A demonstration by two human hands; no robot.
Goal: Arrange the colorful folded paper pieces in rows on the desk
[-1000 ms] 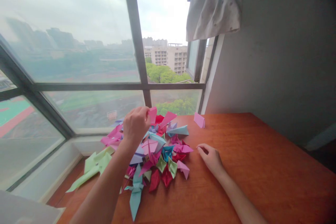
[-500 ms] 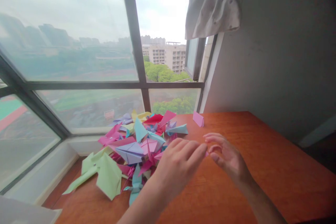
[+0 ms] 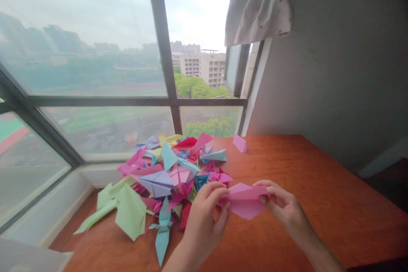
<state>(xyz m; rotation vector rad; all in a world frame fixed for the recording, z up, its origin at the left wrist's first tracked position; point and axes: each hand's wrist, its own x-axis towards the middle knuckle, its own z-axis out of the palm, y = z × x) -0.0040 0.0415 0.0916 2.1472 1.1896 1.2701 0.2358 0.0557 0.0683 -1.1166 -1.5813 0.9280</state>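
A pink folded paper [image 3: 245,201] is stretched between my hands, its creases partly opened above the table. My left hand [image 3: 208,208] pinches its left end between thumb and fingers. At the other end, my right hand [image 3: 280,202] grips the paper's edge with thumb and fingertips. Just left of my hands lies a heap of colourful origami [image 3: 157,182], partly covered by my left hand. A light blue origami piece [image 3: 163,231] points toward me at the heap's near side, and a large pale green one [image 3: 130,212] sits at its left.
A single pink folded piece [image 3: 239,143] stands apart near the back edge of the brown wooden table [image 3: 325,195]. Windows [image 3: 105,131] rise behind the heap. A curtain [image 3: 259,6] hangs at the upper right beside a grey wall [image 3: 338,59].
My left hand has come from the back of the heap toward me and rightward with the pink paper. My right hand has risen to meet it and now holds the other end.
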